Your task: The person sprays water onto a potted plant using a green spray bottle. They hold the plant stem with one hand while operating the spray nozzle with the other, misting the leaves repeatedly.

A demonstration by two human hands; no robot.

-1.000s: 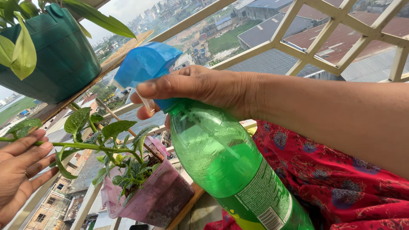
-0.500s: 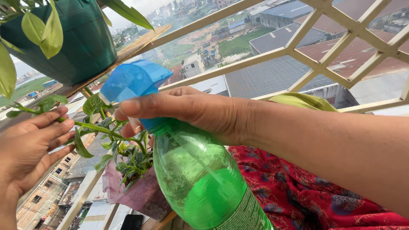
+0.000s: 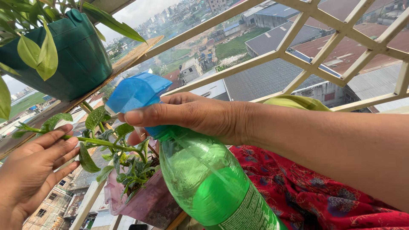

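Glossy clear-green plastic bottle (image 3: 208,179) w/ smooth matt blue plastic sprayer (image 3: 136,91), beside it red printed cloth (image 3: 306,196), above matt green plastic pot (image 3: 68,55).

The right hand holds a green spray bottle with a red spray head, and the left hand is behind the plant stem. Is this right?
Not quite. The head view shows a blue spray head, not red. The rest holds: right hand, green spray bottle, left hand behind the plant stem.
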